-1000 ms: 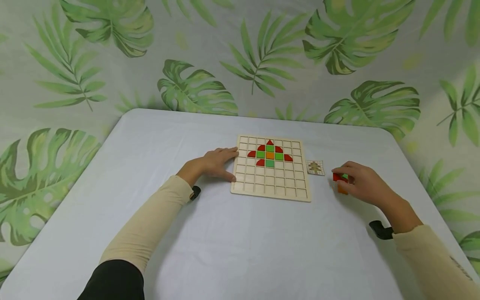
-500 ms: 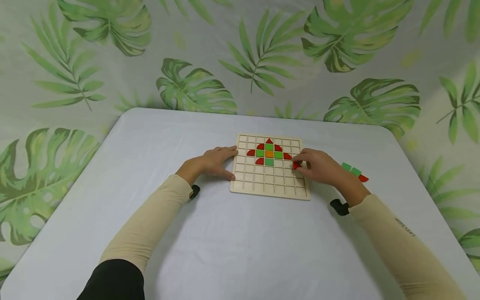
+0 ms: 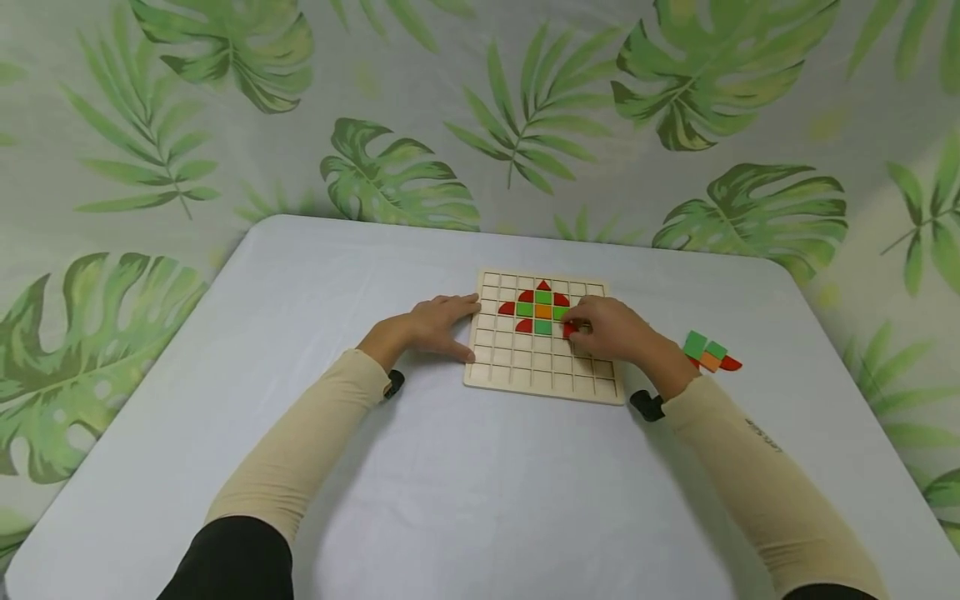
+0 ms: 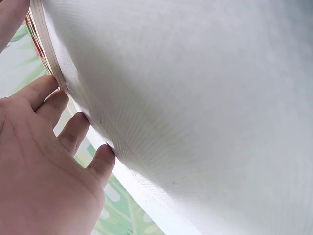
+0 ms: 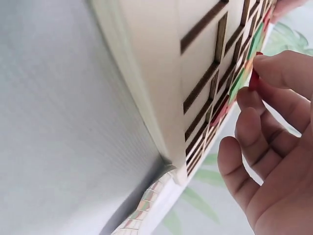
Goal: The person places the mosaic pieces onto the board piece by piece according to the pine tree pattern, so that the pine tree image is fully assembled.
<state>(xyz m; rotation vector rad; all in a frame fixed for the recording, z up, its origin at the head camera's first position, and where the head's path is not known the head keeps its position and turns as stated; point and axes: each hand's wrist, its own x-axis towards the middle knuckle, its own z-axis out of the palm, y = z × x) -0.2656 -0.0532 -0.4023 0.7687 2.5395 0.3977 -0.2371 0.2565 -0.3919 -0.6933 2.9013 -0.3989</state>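
A square wooden grid board (image 3: 517, 367) lies on the table, with red, green and orange pieces set in its upper cells. Between thumb and fingers my right hand (image 3: 615, 332) pinches a red piece (image 5: 254, 79), held over the board just right of the lower green square (image 3: 543, 327). The outspread fingers and thumb of my left hand (image 3: 435, 325) touch the board's left edge. In the left wrist view, those fingertips (image 4: 102, 155) rest along the board and the cloth. My right hand covers some of the cells on the board's right side.
Right of the board, beyond my right wrist, lie loose green squares (image 3: 694, 343), an orange square (image 3: 709, 361) and red pieces (image 3: 731, 364). A small patterned card (image 5: 139, 213) sits beside the board. White cloth (image 3: 480, 500) covers the table; a leaf-print backdrop (image 3: 390, 179) rises behind.
My right hand has moved left from the loose pieces to the board, carrying a red piece. Several loose pieces now show behind it. My left hand stays at the board's edge.
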